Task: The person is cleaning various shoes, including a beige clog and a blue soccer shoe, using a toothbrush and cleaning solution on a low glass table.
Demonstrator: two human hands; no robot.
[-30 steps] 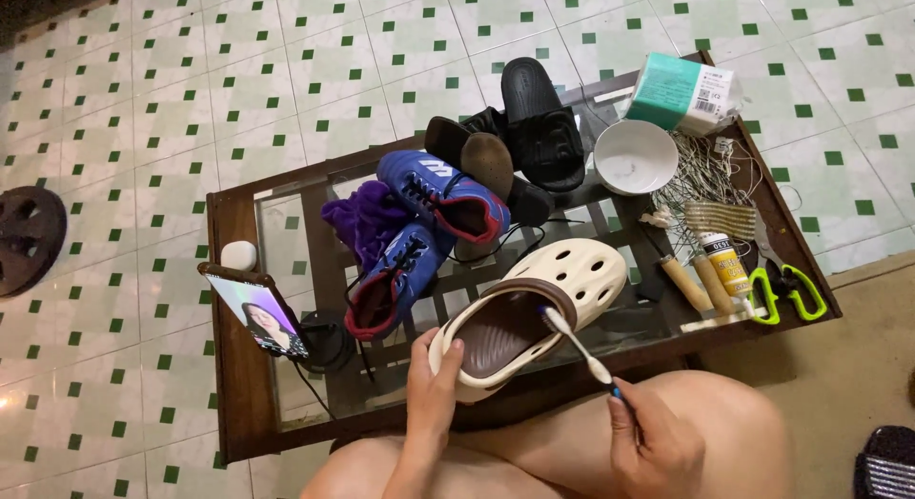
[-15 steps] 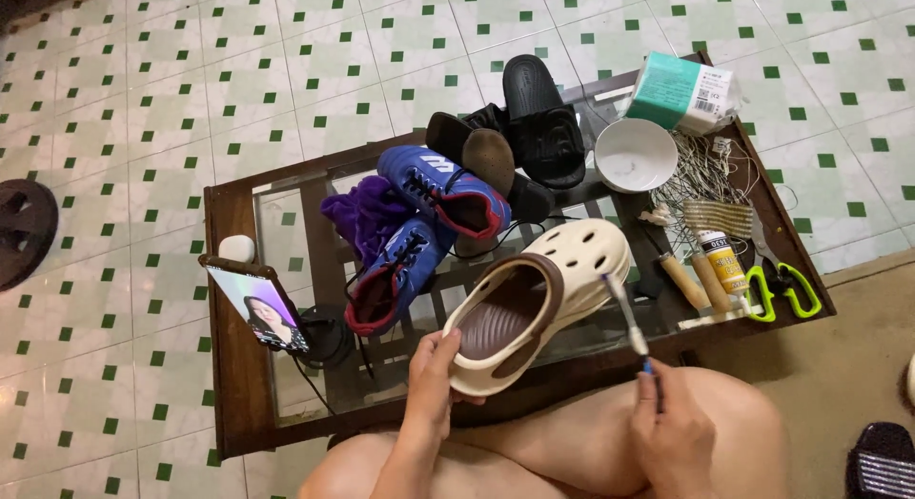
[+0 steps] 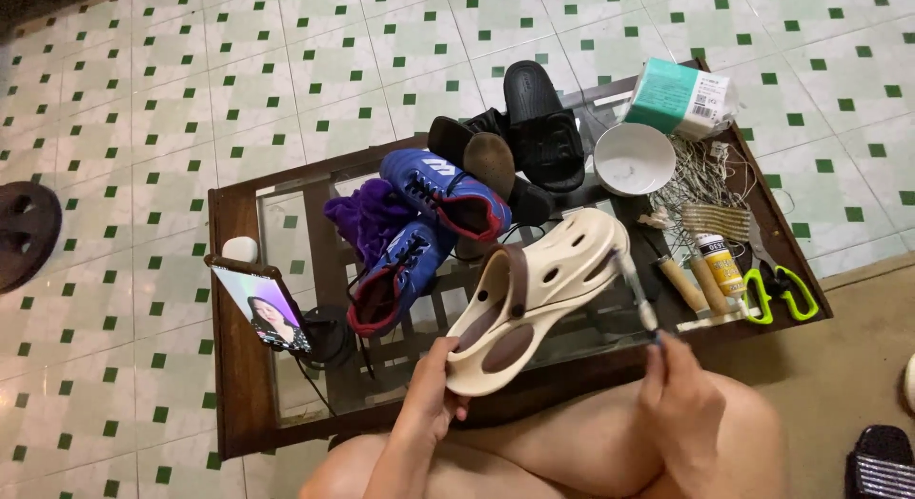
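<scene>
Presently the left hand (image 3: 431, 396) is gripping the cream clog (image 3: 534, 294) by its heel, tilted on its side above the worktop (image 3: 233, 366), while the right hand (image 3: 681, 404) is pinching a toothbrush (image 3: 637, 287) against its toe, cleaning seemingly unfinished.

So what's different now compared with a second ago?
The left hand has rolled the cream clog onto its side, so its opening no longer faces up. The right hand drew the toothbrush out of the clog and now holds its head at the outer side near the toe. Both grips stayed as they were, and the shoes, bowl and tools on the table have not moved.
</scene>
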